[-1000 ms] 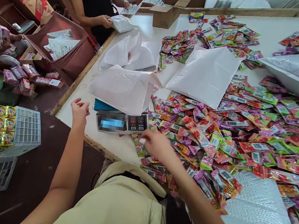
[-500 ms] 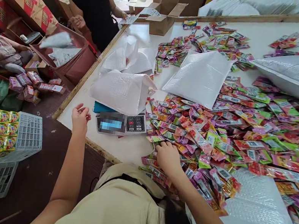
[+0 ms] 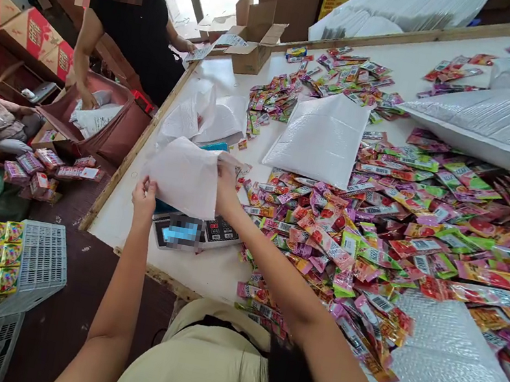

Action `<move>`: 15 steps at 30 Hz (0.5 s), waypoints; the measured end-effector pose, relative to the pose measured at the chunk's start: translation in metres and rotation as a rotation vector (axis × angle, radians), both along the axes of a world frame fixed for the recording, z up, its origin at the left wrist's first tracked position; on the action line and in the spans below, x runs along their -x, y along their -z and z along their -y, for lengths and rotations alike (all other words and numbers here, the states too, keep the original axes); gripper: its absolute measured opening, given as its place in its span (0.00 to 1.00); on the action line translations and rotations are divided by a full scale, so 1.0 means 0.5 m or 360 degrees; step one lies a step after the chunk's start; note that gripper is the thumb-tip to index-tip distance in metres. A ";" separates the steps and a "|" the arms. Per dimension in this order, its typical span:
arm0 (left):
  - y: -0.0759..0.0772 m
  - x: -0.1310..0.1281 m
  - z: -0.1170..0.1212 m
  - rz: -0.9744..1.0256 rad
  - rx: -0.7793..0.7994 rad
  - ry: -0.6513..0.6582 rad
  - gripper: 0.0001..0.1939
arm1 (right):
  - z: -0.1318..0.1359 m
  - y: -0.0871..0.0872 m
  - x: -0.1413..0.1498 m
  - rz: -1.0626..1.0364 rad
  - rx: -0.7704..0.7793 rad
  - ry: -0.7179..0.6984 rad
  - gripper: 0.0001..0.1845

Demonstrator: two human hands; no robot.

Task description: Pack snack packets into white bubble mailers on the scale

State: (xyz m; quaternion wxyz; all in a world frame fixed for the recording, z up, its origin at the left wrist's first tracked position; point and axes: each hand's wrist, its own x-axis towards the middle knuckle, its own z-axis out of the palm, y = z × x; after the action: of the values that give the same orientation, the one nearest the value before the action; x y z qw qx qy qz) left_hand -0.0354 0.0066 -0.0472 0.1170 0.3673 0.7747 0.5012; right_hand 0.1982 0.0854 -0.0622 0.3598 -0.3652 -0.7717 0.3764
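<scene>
Head view: both hands point(image 3: 144, 194) hold a white mailer point(image 3: 188, 177) above a white table point(image 3: 208, 272); cartons point(image 3: 30, 34) stacked left.

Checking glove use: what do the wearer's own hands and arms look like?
The left hand and right hand are bare: no gloves, watch or bracelet visible. No sleeve covers the visible arms; the shirt is pale yellow. Rings can't be made out.

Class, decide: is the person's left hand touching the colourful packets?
Apart: the head view shows a white mailer and the scale between the left hand and the colourful packets.
</scene>
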 end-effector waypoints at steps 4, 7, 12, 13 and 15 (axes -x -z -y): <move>0.004 0.024 -0.026 -0.0070 0.0047 0.0011 0.20 | 0.001 0.017 0.011 -0.0063 0.0101 0.0097 0.13; 0.009 0.038 -0.029 -0.0082 0.0058 -0.0007 0.19 | 0.023 0.004 -0.027 -0.0194 0.0073 0.0141 0.12; 0.015 0.046 -0.009 -0.0053 0.0066 -0.0085 0.21 | 0.102 -0.014 -0.173 -0.0413 0.0199 0.0215 0.06; 0.014 0.046 -0.002 -0.0040 0.0049 -0.0109 0.22 | 0.123 -0.015 -0.214 -0.0455 0.0238 0.0239 0.04; 0.011 0.044 0.014 -0.0015 0.0002 -0.0167 0.23 | 0.162 -0.016 -0.302 -0.0498 0.0322 0.0343 0.01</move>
State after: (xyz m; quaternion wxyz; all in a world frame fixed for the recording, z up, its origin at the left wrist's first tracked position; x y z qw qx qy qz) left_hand -0.0574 -0.0005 -0.0527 0.0870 0.3285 0.7938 0.5043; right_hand 0.3493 0.0044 -0.0540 0.4749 -0.4171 -0.6211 0.4634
